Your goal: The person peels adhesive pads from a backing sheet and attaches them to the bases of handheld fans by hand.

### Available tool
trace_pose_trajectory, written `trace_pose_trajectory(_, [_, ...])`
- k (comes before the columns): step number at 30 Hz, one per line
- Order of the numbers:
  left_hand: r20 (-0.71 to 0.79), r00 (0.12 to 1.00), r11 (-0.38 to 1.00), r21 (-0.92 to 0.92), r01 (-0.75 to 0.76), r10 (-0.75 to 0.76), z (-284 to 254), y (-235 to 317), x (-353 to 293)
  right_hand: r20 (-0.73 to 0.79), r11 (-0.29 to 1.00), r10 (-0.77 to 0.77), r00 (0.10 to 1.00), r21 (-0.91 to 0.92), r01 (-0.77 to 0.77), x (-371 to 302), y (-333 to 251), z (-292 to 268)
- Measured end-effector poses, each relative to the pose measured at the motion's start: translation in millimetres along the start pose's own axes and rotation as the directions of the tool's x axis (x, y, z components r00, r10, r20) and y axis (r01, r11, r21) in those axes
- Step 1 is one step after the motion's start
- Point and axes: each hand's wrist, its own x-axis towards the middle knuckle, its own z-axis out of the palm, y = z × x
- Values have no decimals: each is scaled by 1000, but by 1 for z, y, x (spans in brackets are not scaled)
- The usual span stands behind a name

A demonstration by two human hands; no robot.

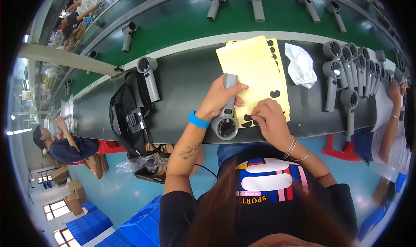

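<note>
A grey handheld fan (226, 128) is gripped by its handle in my left hand (220, 96), with its round head toward me. My left fingers wrap around the handle, above the lower left part of a yellow sticker sheet (245, 58). My right hand (272, 120) is closed in a pinch at a rounded black sticker (247, 117) on the sheet's near edge. The fingertips partly cover what they pinch. Another black sticker (275, 93) sits farther up, at the sheet's right side. More yellow sheets lie underneath, with black stickers along their right edge.
Several grey fans (331, 80) are grouped on the dark table at right; one fan (149, 78) lies at left beside a black bag (125, 117). White crumpled material (300, 65) lies right of the sheets. More fans (256, 4) rest on the green conveyor (186, 32) beyond. Co-workers sit both sides.
</note>
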Motion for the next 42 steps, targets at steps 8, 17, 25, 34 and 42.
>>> trace_pose_trajectory(8, [-7, 1000, 999, -32, -14, 14, 1, -4, -3, 17, 971, 63, 998, 232, -65, -6, 0, -4])
trace_pose_trajectory(17, [-3, 1000, 1000, -7, 13, -13, -1, -3, -3, 321, 996, -90, 943, 23, 87, 23, 0, -9])
trace_pose_trajectory(25, [18, 1000, 1000, 0, -7, 7, -3, -6, 0, 425, 983, -185, 886, 87, 163, 38, 5, -15])
trace_pose_trajectory(34, [10, 1000, 999, 34, -4, 3, 2, 7, -8, 215, 783, -207, 954, 621, 30, 20, 35, -46])
trace_pose_trajectory(42, [148, 626, 590, 225, -775, 766, 25, 58, -42, -152, 958, 84, 985, 285, -38, 24, 3, -83])
